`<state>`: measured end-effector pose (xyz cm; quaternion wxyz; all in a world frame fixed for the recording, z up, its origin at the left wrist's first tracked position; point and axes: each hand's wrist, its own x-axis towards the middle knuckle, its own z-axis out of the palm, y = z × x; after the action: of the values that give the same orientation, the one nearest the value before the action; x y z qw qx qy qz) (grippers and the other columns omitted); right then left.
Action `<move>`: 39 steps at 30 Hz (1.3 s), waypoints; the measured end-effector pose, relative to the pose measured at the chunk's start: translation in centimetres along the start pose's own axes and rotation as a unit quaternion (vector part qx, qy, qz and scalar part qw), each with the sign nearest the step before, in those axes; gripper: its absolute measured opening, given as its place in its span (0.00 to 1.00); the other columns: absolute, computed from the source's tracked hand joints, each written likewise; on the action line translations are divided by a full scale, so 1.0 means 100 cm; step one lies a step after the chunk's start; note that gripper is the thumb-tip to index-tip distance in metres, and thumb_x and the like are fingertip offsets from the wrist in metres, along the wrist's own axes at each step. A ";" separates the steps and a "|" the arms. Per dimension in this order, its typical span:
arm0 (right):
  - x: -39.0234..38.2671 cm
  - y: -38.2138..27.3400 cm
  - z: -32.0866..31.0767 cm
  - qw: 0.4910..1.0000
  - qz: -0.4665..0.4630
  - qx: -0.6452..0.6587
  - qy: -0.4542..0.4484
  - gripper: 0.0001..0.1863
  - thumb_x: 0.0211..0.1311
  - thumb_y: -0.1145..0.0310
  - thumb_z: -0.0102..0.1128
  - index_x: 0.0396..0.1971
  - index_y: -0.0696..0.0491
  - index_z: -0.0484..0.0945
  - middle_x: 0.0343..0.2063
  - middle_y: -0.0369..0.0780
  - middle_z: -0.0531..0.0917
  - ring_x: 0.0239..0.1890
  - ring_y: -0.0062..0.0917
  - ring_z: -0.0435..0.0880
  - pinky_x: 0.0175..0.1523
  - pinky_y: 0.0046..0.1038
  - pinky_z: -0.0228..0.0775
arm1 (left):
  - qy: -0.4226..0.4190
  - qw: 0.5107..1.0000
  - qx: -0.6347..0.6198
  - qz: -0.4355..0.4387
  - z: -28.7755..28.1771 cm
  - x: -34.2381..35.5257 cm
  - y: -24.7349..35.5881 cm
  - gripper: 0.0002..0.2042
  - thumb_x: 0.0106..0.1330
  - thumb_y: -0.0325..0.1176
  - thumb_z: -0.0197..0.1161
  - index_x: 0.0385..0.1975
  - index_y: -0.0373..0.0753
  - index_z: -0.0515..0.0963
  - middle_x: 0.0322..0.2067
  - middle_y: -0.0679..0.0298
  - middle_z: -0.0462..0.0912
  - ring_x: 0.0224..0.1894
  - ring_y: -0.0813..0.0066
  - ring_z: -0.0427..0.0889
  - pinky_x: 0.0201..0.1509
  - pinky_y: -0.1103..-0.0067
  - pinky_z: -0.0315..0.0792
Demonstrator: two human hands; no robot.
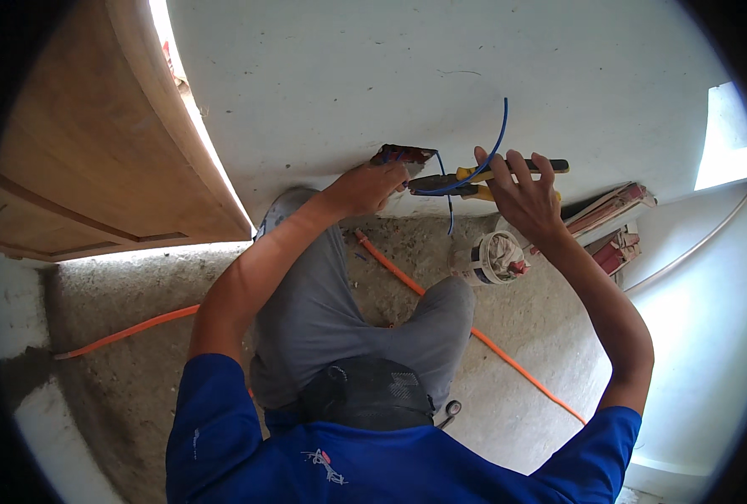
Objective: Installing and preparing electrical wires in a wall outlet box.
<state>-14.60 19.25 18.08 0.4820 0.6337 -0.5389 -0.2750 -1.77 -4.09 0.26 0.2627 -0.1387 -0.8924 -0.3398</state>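
My right hand (526,195) is wrapped round the handles of pliers (433,182) with yellow and black grips. Their dark jaws point left, at the fingertips of my left hand (366,188). A blue wire (501,134) curves down from above my right hand, along the pliers, to my left fingers, which are pinched on it. Another blue wire (450,206) hangs below the jaws. Just behind my left hand is a rough opening (403,154) low in the white wall, with wires inside it. My left fingers partly hide the jaw tips.
An orange conduit (393,265) crosses the concrete floor under my legs. A white bucket (484,260) with crumpled material stands right of my knee, before reddish stacked pieces (613,218) along the wall. A wooden door (96,126) is at the left. A tool (450,412) lies by my hip.
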 end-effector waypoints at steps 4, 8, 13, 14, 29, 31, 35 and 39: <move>-0.001 -0.013 -0.026 0.978 0.025 0.144 -0.148 0.21 0.54 0.68 0.60 0.49 0.55 0.80 0.45 0.42 0.71 0.51 0.30 0.72 0.54 0.41 0.65 | 0.005 0.999 0.046 -0.018 -0.001 -0.002 0.004 0.12 0.56 0.23 0.58 0.40 0.41 0.70 0.39 0.63 0.77 0.34 0.57 0.82 0.34 0.63 0.76; 0.008 -0.039 -0.063 0.799 0.118 0.382 -0.448 0.12 0.49 0.69 0.60 0.33 0.59 0.82 0.42 0.47 0.74 0.43 0.35 0.79 0.45 0.40 0.71 | 0.006 0.992 0.125 0.030 0.000 -0.003 0.004 0.09 0.57 0.28 0.60 0.36 0.42 0.71 0.37 0.63 0.76 0.31 0.59 0.82 0.30 0.65 0.76; -0.010 -0.030 -0.042 0.188 0.282 0.790 -0.512 0.13 0.54 0.71 0.57 0.36 0.62 0.82 0.51 0.50 0.77 0.41 0.39 0.83 0.50 0.39 0.74 | 0.056 0.969 0.208 0.123 0.003 0.001 -0.005 0.06 0.59 0.31 0.60 0.33 0.43 0.71 0.35 0.62 0.75 0.27 0.65 0.82 0.27 0.70 0.76; -0.015 -0.035 -0.045 0.089 0.314 0.824 -0.463 0.14 0.55 0.70 0.57 0.40 0.62 0.81 0.47 0.46 0.79 0.39 0.32 0.82 0.47 0.35 0.74 | 0.056 0.968 0.209 0.124 0.004 -0.001 -0.005 0.06 0.59 0.31 0.60 0.33 0.43 0.71 0.35 0.62 0.75 0.27 0.65 0.82 0.27 0.70 0.76; -0.037 -0.046 -0.051 0.770 0.189 0.528 -0.305 0.21 0.56 0.63 0.63 0.48 0.60 0.79 0.56 0.51 0.69 0.57 0.43 0.69 0.57 0.41 0.63 | 0.050 0.981 0.167 0.080 0.004 0.000 0.000 0.07 0.60 0.32 0.61 0.35 0.41 0.73 0.34 0.64 0.75 0.27 0.64 0.82 0.27 0.71 0.77; -0.036 -0.046 -0.052 0.801 0.192 0.490 -0.285 0.21 0.56 0.63 0.63 0.48 0.59 0.79 0.57 0.49 0.69 0.58 0.40 0.68 0.55 0.41 0.63 | 0.068 0.979 0.164 0.096 0.006 0.000 -0.003 0.09 0.60 0.33 0.61 0.38 0.42 0.74 0.35 0.65 0.76 0.29 0.65 0.82 0.29 0.71 0.78; -0.036 -0.041 -0.052 0.798 0.200 0.490 -0.286 0.21 0.56 0.64 0.63 0.48 0.58 0.80 0.57 0.48 0.69 0.58 0.39 0.68 0.54 0.40 0.63 | 0.056 0.978 0.176 0.098 0.011 -0.003 -0.002 0.10 0.61 0.33 0.61 0.42 0.41 0.75 0.38 0.64 0.78 0.30 0.65 0.83 0.31 0.70 0.78; -0.039 -0.039 -0.052 0.798 0.182 0.504 -0.274 0.21 0.56 0.64 0.63 0.49 0.57 0.80 0.57 0.47 0.69 0.57 0.39 0.68 0.55 0.41 0.63 | 0.021 0.984 0.171 0.041 0.011 -0.004 0.005 0.11 0.62 0.33 0.60 0.43 0.41 0.76 0.42 0.61 0.79 0.30 0.63 0.83 0.31 0.70 0.78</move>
<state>-9.49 24.36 15.83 -0.0323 0.5758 -0.8162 -0.0336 -1.64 -3.04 -0.41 0.3145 -0.1209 -0.9253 -0.1740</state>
